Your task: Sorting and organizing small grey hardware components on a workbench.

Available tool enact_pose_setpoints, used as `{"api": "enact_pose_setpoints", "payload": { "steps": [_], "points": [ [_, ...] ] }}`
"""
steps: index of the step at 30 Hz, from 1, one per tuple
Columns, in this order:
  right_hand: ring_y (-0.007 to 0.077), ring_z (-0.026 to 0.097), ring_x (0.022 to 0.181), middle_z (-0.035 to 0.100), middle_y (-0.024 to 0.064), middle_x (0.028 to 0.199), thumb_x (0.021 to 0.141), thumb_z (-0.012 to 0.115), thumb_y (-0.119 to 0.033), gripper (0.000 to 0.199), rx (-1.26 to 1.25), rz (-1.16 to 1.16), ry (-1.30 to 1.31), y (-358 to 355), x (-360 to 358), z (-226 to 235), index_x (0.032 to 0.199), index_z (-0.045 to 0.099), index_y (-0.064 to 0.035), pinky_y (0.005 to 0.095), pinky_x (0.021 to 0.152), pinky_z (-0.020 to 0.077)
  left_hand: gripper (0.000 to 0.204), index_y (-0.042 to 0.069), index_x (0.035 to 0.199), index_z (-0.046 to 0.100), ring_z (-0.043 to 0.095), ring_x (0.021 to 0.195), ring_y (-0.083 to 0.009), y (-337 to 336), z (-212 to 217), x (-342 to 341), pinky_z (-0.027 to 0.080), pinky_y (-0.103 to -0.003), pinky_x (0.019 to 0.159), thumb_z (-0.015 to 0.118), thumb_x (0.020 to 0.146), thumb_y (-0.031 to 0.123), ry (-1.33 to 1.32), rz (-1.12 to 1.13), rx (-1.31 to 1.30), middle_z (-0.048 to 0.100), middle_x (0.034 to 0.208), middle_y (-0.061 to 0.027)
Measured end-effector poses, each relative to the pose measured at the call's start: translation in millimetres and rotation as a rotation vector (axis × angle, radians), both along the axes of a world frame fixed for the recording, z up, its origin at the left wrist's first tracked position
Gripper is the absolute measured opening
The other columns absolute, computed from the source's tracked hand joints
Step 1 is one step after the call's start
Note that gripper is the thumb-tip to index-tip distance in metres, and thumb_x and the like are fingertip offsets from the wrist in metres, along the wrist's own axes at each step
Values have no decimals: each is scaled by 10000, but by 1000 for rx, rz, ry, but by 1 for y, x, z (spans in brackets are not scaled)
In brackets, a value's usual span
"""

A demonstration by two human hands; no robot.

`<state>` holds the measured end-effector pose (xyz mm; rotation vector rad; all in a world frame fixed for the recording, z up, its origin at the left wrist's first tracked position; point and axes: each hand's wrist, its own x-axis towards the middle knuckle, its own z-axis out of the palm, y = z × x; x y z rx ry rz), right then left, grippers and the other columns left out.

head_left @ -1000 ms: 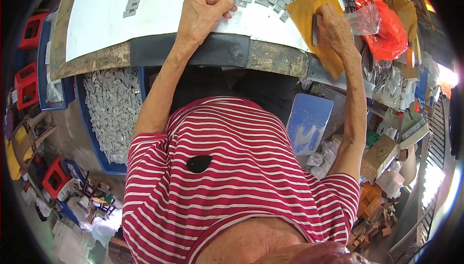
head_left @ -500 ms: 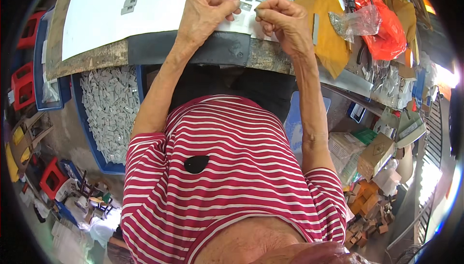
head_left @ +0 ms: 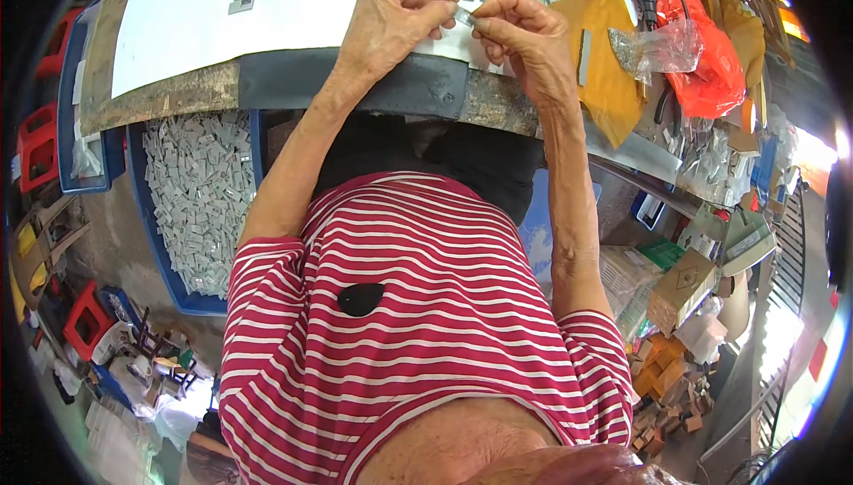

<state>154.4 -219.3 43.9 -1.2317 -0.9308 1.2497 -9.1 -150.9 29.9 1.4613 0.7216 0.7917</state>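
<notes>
my right hand (head_left: 524,36) has left the yellow sheet (head_left: 609,76) and joined my left hand (head_left: 395,14) at the white table (head_left: 267,14) edge; both now pinch one small grey piece (head_left: 465,16) between them. fingertips hide most of it, so its shape stays unclear.

shirt (head_left: 426,307): red-white stripes | tabletop (head_left: 222,14): white | crate (head_left: 138,183): blue
</notes>
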Motion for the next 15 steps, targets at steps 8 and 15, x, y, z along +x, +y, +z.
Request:
{"api": "enact_pose_setpoints", "payload": {
  "steps": [8,15],
  "points": [
    [66,505,499,566,34,627,728,637,-32,131,-78,17,-84,2,-1,3,835,581,18,180,441,402,159,-15,873,617,566,589,-82,1,1,-1,466,-197,553,589,777,110,30,-24,55,616,671,-58],
    [64,506,505,572,34,640,742,636,-58,132,-76,37,-136,1,0,3,838,584,15,178,439,401,159,-4,888,620,574,590,-89,1,0,-3,476,-191,563,588,788,115,-17,-55,29,621,681,-62]
  ]
}}
